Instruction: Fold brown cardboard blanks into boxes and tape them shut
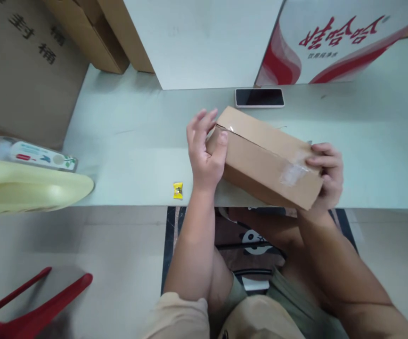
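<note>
A closed brown cardboard box [260, 157] is tilted over the table's front edge, its right end lower in the view. Clear tape runs along its seam and over its right end. My left hand [207, 153] grips the left end, thumb on the taped face. My right hand [326, 176] holds the right end, fingers curled over the corner; its thumb is hidden. To the left of my left wrist lies a small yellow packet [177, 190].
Behind the box, a phone [259, 98] lies before a white carton [207, 42] and a red-and-white carton [324, 47]. At left are a large brown carton [27, 70], a plastic bottle [41, 154] and a pale yellow object [34, 186]. Red bars [55, 296] show lower left.
</note>
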Tool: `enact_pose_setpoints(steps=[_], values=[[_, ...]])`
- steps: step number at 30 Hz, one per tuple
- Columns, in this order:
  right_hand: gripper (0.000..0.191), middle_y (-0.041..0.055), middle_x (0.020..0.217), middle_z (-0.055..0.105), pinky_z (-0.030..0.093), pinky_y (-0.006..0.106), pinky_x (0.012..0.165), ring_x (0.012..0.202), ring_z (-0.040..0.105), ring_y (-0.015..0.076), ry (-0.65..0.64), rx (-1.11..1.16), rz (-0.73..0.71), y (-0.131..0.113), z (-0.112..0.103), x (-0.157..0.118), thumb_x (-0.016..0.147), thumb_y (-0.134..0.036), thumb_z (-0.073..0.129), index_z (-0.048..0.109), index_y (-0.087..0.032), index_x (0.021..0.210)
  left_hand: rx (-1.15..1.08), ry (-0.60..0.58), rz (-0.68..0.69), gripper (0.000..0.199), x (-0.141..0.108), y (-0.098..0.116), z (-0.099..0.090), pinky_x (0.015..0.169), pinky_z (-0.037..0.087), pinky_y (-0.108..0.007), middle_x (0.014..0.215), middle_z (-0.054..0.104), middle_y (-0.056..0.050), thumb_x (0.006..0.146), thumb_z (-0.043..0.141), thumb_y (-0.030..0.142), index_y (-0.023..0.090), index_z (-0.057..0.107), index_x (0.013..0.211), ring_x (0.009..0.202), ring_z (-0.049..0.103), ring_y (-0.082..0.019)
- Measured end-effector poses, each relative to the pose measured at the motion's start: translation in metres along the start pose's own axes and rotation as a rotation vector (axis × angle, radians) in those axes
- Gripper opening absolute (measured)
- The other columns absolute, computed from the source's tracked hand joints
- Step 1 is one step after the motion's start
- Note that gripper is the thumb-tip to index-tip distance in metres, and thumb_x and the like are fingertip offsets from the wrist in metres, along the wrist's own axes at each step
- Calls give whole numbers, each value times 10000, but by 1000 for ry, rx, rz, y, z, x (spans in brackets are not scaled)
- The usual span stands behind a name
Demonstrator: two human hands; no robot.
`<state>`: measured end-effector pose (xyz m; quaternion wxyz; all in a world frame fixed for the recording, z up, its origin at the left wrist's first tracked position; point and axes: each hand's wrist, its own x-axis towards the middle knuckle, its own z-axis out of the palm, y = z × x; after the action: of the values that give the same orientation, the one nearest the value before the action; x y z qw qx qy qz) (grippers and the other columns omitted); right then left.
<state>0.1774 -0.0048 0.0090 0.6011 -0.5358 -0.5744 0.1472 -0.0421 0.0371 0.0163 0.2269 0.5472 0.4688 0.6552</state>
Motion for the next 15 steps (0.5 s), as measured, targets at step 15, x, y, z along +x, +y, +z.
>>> enact_pose_setpoints(steps=[15], values=[[616, 85, 1366, 646, 512, 537, 1060, 1250, 639, 289, -395, 245, 240, 29, -17, -27, 961, -650, 342, 401, -340, 1490, -156, 208, -437, 238, 16, -22, -26, 1056, 533, -423, 1137, 741, 9, 955, 529, 373, 241, 680, 1083, 1182, 667, -231]])
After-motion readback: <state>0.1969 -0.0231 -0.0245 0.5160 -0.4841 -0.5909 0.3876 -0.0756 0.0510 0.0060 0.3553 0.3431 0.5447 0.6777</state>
